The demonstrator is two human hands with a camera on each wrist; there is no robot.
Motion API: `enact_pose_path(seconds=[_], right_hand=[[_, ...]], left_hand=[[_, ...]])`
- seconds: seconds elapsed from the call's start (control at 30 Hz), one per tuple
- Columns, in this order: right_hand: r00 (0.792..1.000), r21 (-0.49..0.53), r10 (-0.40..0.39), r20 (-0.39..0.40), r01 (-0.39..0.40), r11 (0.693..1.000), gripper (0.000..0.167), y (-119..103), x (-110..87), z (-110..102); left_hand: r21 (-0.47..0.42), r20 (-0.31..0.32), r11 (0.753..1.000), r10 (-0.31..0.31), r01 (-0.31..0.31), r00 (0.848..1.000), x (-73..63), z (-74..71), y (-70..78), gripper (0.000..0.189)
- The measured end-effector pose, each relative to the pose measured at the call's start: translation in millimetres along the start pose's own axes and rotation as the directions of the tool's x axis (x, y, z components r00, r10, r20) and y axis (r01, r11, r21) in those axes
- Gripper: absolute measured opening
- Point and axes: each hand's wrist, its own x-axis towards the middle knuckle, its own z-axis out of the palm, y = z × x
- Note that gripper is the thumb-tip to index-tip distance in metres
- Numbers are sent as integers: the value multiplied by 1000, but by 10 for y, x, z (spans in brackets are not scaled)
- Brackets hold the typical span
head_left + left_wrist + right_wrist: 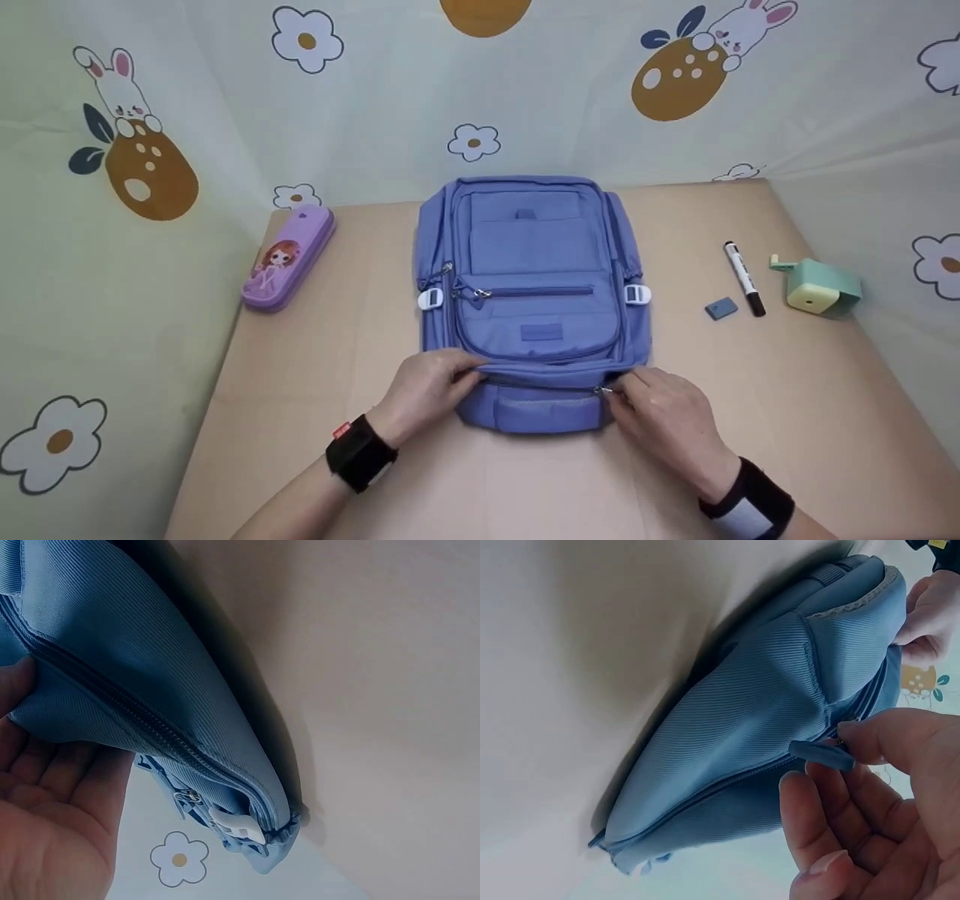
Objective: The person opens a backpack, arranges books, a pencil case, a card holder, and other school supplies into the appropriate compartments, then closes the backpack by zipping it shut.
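Note:
A blue backpack [536, 244] lies flat, front up, its zipped end facing me. My left hand [429, 391] grips the fabric at the left of that end; in the left wrist view the thumb [15, 686] lies on the cloth with the fingers beneath, beside the zipper [154, 720]. At the right corner my right hand [670, 414] holds the metal zipper slider [603, 390]. The right wrist view has a blue fabric zipper pull [822, 754] at the thumb and fingers. Inside the bag nothing can be seen.
A purple pencil case [289, 259] with a doll picture lies at the left. On the right are a blue eraser [721, 308], a black-and-white marker [742, 277] and a green pencil sharpener [823, 286]. Patterned cloth [375, 127] surrounds the tan tabletop [322, 330].

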Motion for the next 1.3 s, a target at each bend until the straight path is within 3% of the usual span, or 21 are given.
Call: enact_pose_path(seconds=[0.4, 0.53, 0.7, 0.83, 0.97, 1.13, 1.3], right_hand=[[999, 31, 51, 2, -51, 998, 21, 121, -38, 12], [999, 56, 46, -27, -44, 997, 18, 137, -34, 35], [998, 87, 56, -41, -52, 995, 16, 142, -54, 47], [997, 106, 63, -39, -58, 993, 17, 132, -78, 58], [997, 107, 64, -36, -60, 992, 18, 128, -92, 61], [997, 109, 68, -29, -65, 992, 18, 131, -90, 55], [996, 123, 87, 0, -87, 989, 20, 145, -88, 48]], left_hand=[[37, 59, 999, 1, -3, 998, -4, -38, 26, 16], [136, 96, 989, 53, -66, 994, 36, -64, 138, 26], [208, 127, 961, 160, -184, 979, 157, -36, 400, 42], [224, 125, 938, 243, -266, 962, 279, 59, 602, 37], [262, 115, 914, 290, -310, 950, 383, 179, 738, 33], [317, 101, 898, 287, -304, 953, 457, 290, 804, 19], [273, 103, 932, 217, -238, 971, 490, 320, 799, 10]])
